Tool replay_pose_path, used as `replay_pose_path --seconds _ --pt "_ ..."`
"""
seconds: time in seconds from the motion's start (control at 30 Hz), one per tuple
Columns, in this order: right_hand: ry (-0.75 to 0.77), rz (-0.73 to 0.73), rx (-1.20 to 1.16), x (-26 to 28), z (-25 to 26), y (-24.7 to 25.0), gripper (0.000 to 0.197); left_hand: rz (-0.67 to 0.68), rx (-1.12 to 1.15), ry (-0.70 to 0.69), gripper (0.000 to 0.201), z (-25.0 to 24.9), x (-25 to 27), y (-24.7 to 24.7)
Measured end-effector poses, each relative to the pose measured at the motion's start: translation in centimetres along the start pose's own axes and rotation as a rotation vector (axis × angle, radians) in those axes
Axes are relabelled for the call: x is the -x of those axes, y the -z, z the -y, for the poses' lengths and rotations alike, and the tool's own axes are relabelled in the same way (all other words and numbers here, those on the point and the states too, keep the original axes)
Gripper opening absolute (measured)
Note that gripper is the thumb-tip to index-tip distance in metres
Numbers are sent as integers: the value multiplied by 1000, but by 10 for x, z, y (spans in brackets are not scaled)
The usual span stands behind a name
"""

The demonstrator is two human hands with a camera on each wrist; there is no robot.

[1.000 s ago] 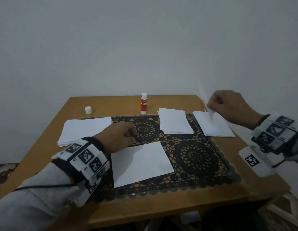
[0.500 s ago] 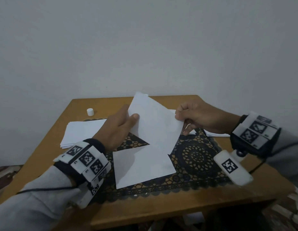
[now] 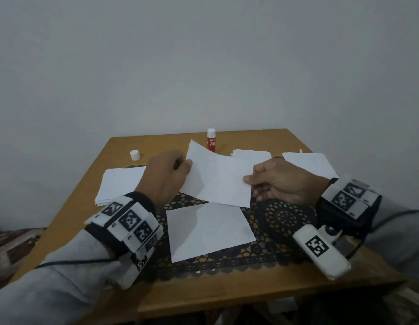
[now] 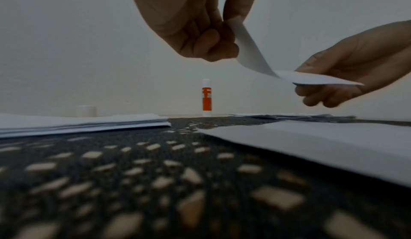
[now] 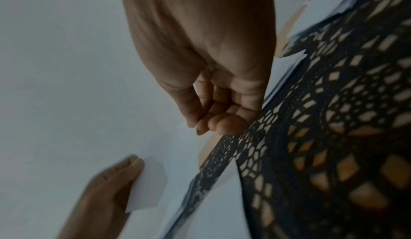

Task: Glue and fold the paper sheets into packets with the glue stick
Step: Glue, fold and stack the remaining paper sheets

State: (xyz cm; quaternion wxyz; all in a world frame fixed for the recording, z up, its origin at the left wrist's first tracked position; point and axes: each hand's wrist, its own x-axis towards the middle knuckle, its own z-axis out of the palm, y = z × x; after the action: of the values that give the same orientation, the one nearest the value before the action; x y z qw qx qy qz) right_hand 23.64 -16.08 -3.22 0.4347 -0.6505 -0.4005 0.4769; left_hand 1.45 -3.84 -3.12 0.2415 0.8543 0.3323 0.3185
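I hold one white sheet (image 3: pixel 218 179) in the air over the middle of the lace mat (image 3: pixel 283 219). My left hand (image 3: pixel 187 164) pinches its left edge and my right hand (image 3: pixel 248 180) pinches its right edge. In the left wrist view the sheet (image 4: pixel 251 52) curves between the left hand (image 4: pixel 224 26) and the right hand (image 4: pixel 300 79). Another white sheet (image 3: pixel 208 231) lies flat on the mat just below. The red glue stick (image 3: pixel 211 140) stands upright at the table's far edge, and its white cap (image 3: pixel 135 155) sits apart to the left.
Three paper stacks lie on the wooden table (image 3: pixel 227 294): one at the left (image 3: pixel 120 184), one behind the held sheet (image 3: pixel 250 156), one at the far right (image 3: pixel 311 165). A plain wall rises right behind the table.
My right hand lifted a sheet off the right stack and carried it to the centre. My left hand rose from the mat and took the sheet's left edge. The sheet now hangs lower and flatter.
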Motion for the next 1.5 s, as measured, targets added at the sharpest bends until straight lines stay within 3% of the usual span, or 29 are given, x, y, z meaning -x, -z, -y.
replay_pose_path --seconds 0.1,0.17,0.3,0.53,0.7,1.17,1.5 --pt "2 -23 105 -2 -1 -3 23 63 51 -18 6 -1 1 8" --pt "7 4 162 -1 0 -5 23 117 113 20 21 -1 4 18" --pt "2 67 328 3 4 -4 26 356 112 179 47 -1 13 32" --pt "18 109 587 0 -2 -13 31 590 1 398 26 -4 22 31" --pt "21 129 676 -2 -3 -18 35 662 -111 476 40 -1 25 23" --pt "146 130 796 -3 -11 -22 33 654 -202 440 44 3 32 17" --pt "149 114 847 -5 -14 -24 33 638 -227 406 42 5 34 17"
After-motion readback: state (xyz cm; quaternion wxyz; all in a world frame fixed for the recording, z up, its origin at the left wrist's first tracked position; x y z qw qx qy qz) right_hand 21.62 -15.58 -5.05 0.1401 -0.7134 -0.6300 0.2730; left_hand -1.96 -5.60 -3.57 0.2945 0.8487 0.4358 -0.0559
